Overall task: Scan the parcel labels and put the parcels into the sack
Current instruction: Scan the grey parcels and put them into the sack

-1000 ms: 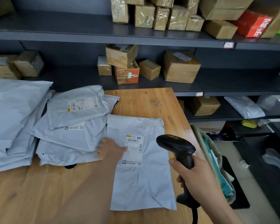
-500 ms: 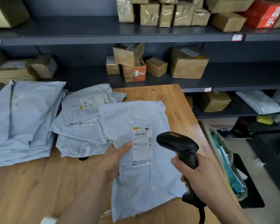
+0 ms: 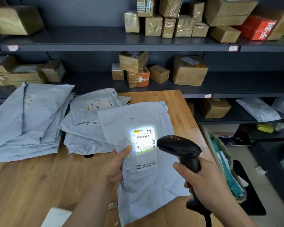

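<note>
On the wooden counter, a loose stack of grey mailers lies against the far left edge. Just right of it, a second pile sits near the middle of the far edge, its printed labels facing up. The left hand holds the parcel, a grey mailer raised and tilted above the counter's right half. Its thumb presses on the front beside the label and its fingers are curled behind. The label glows white under the light of the scanner. The right hand is wrapped tight round the black scanner's handle, aiming its head at the barcode. The sack stands open off the counter's right edge. Cardboard boxes fill the dark shelves behind.
</note>
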`<state>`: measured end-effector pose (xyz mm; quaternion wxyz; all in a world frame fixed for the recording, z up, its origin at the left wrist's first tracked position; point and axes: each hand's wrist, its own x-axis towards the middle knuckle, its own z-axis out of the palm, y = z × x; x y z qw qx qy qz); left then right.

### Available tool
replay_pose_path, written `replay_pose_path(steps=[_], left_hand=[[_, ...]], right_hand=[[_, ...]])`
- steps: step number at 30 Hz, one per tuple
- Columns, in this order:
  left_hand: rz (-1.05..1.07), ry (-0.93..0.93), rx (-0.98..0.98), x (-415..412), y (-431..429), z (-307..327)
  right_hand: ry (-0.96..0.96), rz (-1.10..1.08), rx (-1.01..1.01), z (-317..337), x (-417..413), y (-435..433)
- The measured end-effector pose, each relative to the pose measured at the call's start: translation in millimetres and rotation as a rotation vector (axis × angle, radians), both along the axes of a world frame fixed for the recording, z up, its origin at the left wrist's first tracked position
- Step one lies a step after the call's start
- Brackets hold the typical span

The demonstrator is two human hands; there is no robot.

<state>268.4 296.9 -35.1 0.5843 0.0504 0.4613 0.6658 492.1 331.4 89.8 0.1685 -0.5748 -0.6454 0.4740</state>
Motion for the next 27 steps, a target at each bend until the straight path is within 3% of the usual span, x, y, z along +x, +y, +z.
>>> replay_pose_path(steps=[17, 27], left_hand=[[0.018, -0.047, 0.098, 14, -4, 7], [0.070, 0.065, 0.092, 44, 47, 22]], right_hand=[[-0.029, -0.020, 0.050, 12, 17, -11], [-0.087, -0.245, 0.209, 41, 103, 26]])
